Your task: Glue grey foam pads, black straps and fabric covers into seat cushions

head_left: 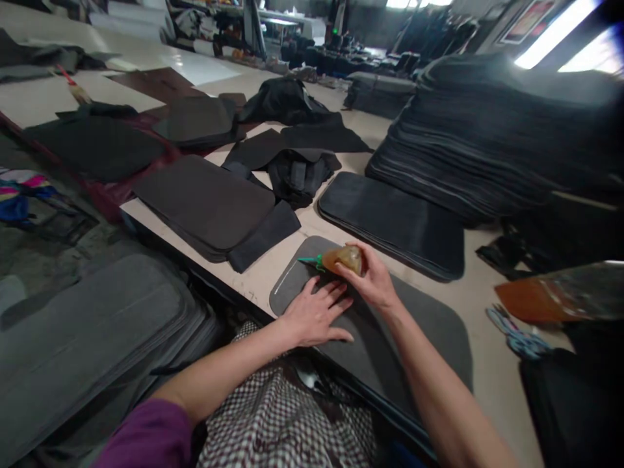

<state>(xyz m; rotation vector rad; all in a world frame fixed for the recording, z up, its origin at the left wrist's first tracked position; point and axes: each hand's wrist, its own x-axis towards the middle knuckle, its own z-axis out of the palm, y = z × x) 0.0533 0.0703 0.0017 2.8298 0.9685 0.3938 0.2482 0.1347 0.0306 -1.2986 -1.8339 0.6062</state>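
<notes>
A dark grey rounded panel (433, 325) lies at the table's front edge. My left hand (316, 312) rests flat on it, fingers spread, holding nothing. Just beyond it, my right hand (373, 276) is wrapped round a glue bottle (336, 259) with amber contents, tilted so that its green nozzle (308, 260) points left, close over the panel. A thin pale line (283, 281) runs along the panel's left end. Whether the nozzle tip touches the panel I cannot tell.
Flat dark panels lie stacked at left (209, 201) and behind (390, 218). A tall stack (487, 136) rises at right. Scissors (519, 335) lie beside a large orange-brown bottle (546, 296). Black fabric pieces (297, 172) lie mid-table. More grey panels (107, 325) are piled low at left.
</notes>
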